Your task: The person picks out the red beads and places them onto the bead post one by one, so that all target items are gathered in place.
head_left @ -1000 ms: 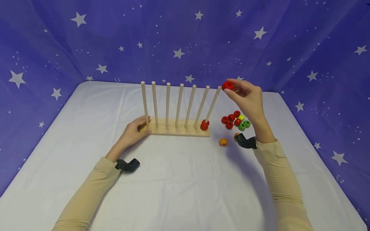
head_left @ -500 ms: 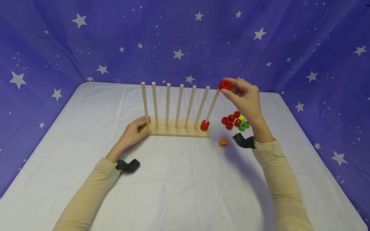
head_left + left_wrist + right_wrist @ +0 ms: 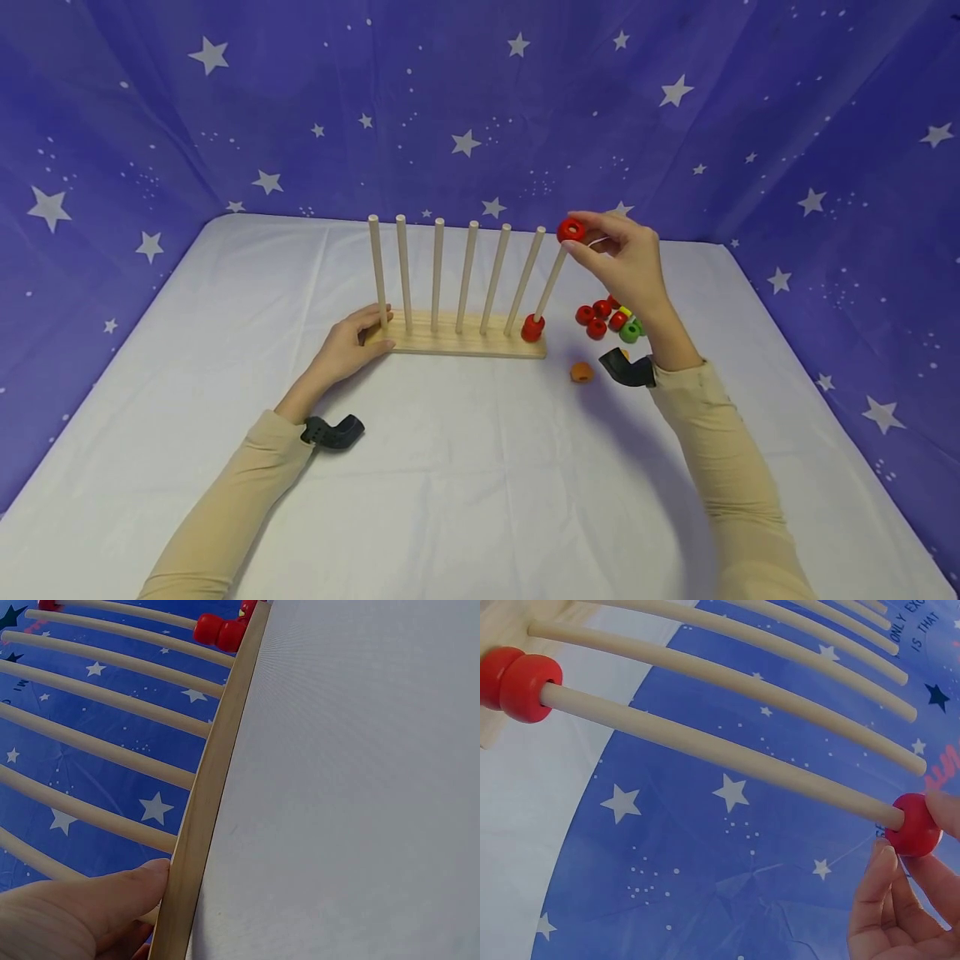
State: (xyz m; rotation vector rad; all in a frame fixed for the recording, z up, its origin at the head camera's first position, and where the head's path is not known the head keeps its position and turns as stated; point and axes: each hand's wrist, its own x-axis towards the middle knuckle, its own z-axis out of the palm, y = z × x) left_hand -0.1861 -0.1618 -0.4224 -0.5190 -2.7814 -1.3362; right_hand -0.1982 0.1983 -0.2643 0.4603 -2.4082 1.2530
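A wooden base (image 3: 457, 342) bears several upright pegs in the head view. Two red beads (image 3: 533, 327) are stacked at the foot of the rightmost peg (image 3: 551, 283). The right hand (image 3: 628, 262) pinches another red bead (image 3: 572, 230) at the top of that peg; in the right wrist view the peg's tip enters the hole of the held bead (image 3: 915, 825), between the fingertips of the right hand (image 3: 907, 907). The left hand (image 3: 347, 346) grips the left end of the base, and in the left wrist view the thumb of the left hand (image 3: 90, 911) presses on the base's edge (image 3: 202, 802).
Right of the base lies a group of loose beads: several red beads (image 3: 597, 328), a yellow bead (image 3: 625, 312) and green beads (image 3: 630, 332), partly behind the right hand. An orange bead (image 3: 581, 372) lies nearer. A starry blue cloth (image 3: 465, 100) hangs behind the white table (image 3: 450, 500).
The right hand has moved left with its red bead, from beside the rightmost peg's tip onto the tip. The left hand and the base have stayed in place.
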